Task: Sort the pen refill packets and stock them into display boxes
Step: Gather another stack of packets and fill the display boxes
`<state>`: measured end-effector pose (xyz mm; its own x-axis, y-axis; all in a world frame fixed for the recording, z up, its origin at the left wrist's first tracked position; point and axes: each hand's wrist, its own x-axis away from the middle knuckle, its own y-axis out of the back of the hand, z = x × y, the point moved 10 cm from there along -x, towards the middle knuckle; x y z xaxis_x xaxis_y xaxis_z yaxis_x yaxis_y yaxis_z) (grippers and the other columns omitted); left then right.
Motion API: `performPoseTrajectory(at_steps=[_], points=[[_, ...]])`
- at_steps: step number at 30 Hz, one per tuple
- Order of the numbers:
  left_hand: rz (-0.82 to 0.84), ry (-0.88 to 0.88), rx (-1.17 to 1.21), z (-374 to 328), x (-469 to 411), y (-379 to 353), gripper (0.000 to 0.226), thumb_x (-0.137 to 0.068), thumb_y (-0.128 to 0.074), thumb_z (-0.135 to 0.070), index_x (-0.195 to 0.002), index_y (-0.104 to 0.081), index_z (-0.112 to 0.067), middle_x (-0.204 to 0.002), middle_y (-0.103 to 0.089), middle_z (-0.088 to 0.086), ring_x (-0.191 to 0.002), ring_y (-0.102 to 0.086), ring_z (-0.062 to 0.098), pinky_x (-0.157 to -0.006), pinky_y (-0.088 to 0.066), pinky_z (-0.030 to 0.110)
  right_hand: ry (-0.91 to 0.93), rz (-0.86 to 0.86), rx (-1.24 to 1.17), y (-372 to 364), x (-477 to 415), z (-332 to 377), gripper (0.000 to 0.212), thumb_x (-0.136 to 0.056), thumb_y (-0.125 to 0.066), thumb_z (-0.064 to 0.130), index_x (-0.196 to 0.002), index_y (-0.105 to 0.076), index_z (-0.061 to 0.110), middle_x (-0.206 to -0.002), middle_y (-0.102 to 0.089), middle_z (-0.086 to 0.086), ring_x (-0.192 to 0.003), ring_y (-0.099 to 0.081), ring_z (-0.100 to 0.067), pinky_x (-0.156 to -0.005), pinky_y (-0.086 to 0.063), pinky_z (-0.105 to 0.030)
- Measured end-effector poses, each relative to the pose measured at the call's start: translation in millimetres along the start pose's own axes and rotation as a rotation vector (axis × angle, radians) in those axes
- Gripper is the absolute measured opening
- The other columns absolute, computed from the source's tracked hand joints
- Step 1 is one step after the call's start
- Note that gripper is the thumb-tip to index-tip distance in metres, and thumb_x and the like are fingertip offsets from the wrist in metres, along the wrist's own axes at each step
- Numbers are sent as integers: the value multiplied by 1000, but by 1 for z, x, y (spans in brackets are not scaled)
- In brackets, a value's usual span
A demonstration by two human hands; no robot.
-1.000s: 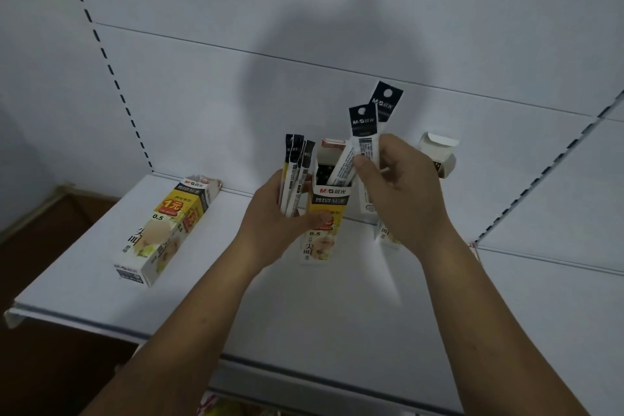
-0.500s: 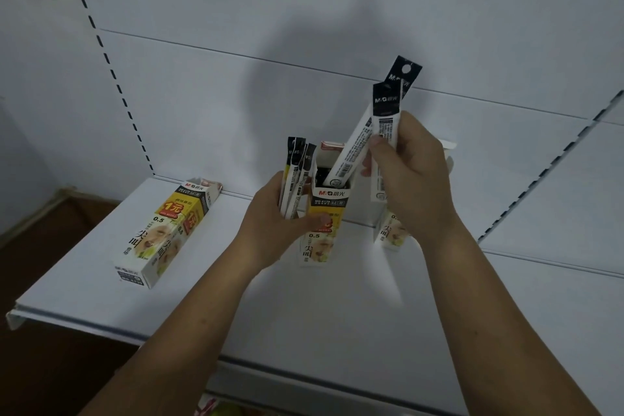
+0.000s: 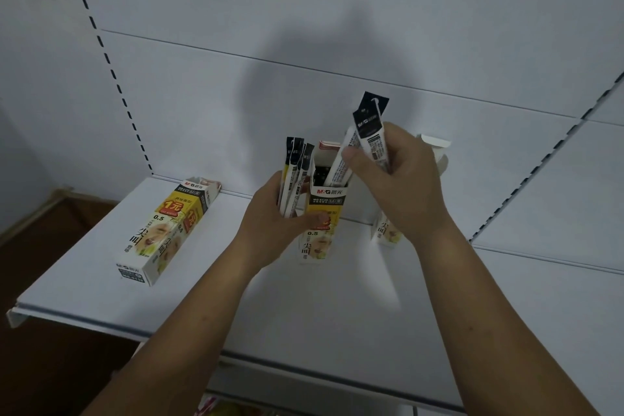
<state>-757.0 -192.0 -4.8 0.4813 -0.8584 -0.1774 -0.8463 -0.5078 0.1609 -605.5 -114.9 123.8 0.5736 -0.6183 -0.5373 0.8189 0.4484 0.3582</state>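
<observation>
Head view: the right hand [image 3: 401, 186] pinches two refill packets [image 3: 371, 142], their lower ends in the mouth of the upright display box [image 3: 320, 243] on the shelf [image 3: 304, 307]. The left hand [image 3: 270, 226] grips spare packets [image 3: 293, 172], with its thumb bracing the box (tall, probably light). A skewed push could buckle the packets on the rim or tip the box.

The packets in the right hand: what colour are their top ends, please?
Black with white print on the packets, head view.

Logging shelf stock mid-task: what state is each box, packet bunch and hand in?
Left hand: grips spare packets, thumb on middle box.
Right hand: pinches two packets, one tip inside middle box.
Middle box: upright, top open.
Left box: lying flat.
Right box: upright, flap open.
</observation>
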Motion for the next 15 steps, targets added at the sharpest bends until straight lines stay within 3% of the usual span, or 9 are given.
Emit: performPoseTrajectory(at_steps=[7, 10, 13, 15], points=[[-2, 6, 15, 1, 1, 2, 42, -83, -88, -13, -117, -65, -20, -101, -79, -7, -69, -69, -2, -56, -51, 12, 4, -261, -81, 31, -9, 1, 27, -100, -71, 20, -84, -64, -1, -70, -57, -13, -64, -47, -18, -57, -41, -27], [2, 0, 16, 0, 1, 1, 43, -83, -88, -12, -119, -65, -19, -100, -79, -7, -69, -69, -2, -57, -50, 12, 7, -214, -60, 21, -9, 0, 25, -99, -71, 15, -81, -63, 0, -68, -56, -13, -64, -45, -14, -58, -40, -25], [-4, -6, 12, -1, 1, 1, 45, -82, -89, -11, -120, -65, -18, -100, -79, -6, -69, -69, -3, -57, -50, 11, -17, -94, -6, 4, -9, -8, 25, -98, -72, 15, -77, -62, 7, -64, -50, -2, -59, -40, -8, -55, -35, -18], [-8, -4, 16, -1, 1, 2, 47, -82, -89, -9, -121, -65, -18, -100, -79, -6, -69, -69, -3, -57, -50, 11, -42, -8, 22, -5, -7, -16, 26, -97, -73, 18, -78, -64, 4, -63, -50, -6, -57, -40, -8, -53, -34, -19]])
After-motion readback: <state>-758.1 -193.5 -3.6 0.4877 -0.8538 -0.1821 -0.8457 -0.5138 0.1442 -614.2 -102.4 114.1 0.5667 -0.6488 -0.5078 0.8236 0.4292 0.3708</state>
